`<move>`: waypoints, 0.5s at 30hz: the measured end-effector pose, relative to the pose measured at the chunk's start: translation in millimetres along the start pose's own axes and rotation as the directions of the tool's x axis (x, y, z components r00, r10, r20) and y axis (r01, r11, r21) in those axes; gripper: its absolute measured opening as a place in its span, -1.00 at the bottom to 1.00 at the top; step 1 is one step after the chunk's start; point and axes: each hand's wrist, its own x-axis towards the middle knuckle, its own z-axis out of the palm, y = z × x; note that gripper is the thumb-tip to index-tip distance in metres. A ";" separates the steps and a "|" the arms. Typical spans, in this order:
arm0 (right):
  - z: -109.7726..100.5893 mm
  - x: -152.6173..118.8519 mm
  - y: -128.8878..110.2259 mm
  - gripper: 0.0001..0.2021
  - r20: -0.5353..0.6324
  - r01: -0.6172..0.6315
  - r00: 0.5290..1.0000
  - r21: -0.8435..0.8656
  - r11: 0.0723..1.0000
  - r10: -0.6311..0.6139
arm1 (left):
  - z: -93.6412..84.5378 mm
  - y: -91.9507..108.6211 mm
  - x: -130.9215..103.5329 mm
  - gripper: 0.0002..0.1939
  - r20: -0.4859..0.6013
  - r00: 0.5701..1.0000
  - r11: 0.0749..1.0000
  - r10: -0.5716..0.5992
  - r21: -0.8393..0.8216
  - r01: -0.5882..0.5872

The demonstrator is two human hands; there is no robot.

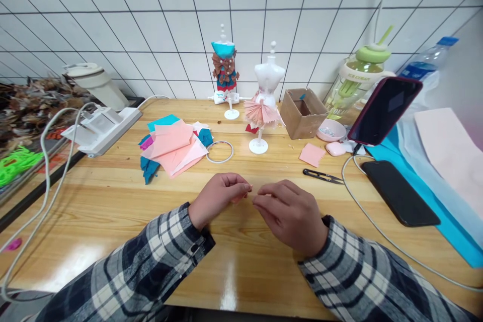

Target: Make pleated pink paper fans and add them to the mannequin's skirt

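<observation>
My left hand [222, 197] is closed in a pinch, thumb against forefinger, just above the wooden table. Whatever sits at its fingertips is too small to name. Close beside it, my right hand [289, 214] has its fingers drawn together, and their contents are hidden. Behind the hands stands a small white dress form [268, 76] wearing a pleated pink paper skirt [261, 112]. A second mini mannequin [224, 65] wears a blue, brown and red outfit. Pink paper sheets [171, 143] lie in a pile at the left, with a white ring [220, 152] beside them.
Thread snips [322, 176] and a pink paper square [312, 154] lie right of the hands. Behind are a cardboard box [303, 114] and a pink dish [331, 130]. A propped phone [385, 110], a flat phone [400, 193] and a trailing cable occupy the right; a power strip [101, 128] stands left.
</observation>
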 end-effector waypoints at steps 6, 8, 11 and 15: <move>8.2 5.3 6.8 -0.79 0.197 -0.523 0.844 0.512 0.681 0.499 | 3.2 0.9 -2.7 -0.72 0.074 0.997 0.998 -0.012 0.059 0.008; 11.9 6.8 6.9 -0.83 0.287 -0.592 0.798 0.536 0.602 0.529 | 3.9 1.0 -3.4 -0.74 0.083 0.996 0.998 -0.010 0.069 0.004; 15.1 7.9 5.7 -0.90 0.331 -0.636 0.766 0.512 0.577 0.551 | 4.1 1.3 -3.9 -0.76 0.096 0.995 0.998 -0.015 0.066 0.009; 12.8 5.9 7.9 -0.93 0.271 -0.537 0.843 0.431 0.725 0.464 | 3.3 2.0 -3.6 -0.77 0.139 0.990 0.999 -0.037 0.017 0.035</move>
